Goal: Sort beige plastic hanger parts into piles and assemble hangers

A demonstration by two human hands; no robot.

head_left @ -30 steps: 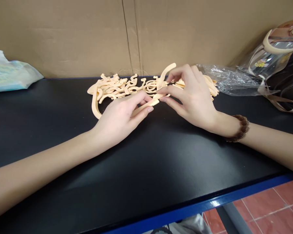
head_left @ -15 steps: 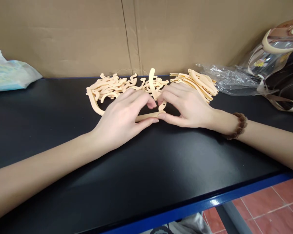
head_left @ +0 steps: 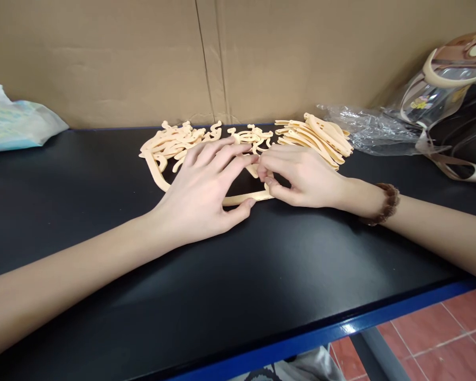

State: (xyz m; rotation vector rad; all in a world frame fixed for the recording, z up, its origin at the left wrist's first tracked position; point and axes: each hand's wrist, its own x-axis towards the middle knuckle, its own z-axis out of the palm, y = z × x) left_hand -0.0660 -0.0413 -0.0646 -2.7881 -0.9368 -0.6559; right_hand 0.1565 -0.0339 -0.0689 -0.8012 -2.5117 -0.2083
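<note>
A long, curved beige plastic piece, seemingly part of a folding clothes hanger (head_left: 157, 172), lies on the black table and passes under my left hand (head_left: 206, 185). That hand is spread with its fingers stretched out, the thumb tip beside the bar and the index fingertip close to my right hand (head_left: 301, 174). My right hand is closed in a pinch at the bar's right end, where its fingers hide the joint. Between the hands a smaller beige strip (head_left: 253, 170) shows in part under my left fingers.
Behind my hands lie a heap of beige hanger parts (head_left: 174, 138), small hook pieces (head_left: 254, 135) and a stack of flat arms (head_left: 321, 138). At the right are clear plastic wrap (head_left: 373, 129) and a bottle (head_left: 448, 95). A tissue pack (head_left: 24, 124) lies left; cardboard (head_left: 122, 63) stands behind.
My left fingers have stretched out and spread over the smaller strip, which stood up higher before. The bar has come slightly nearer, and my right fingers have drawn together.
</note>
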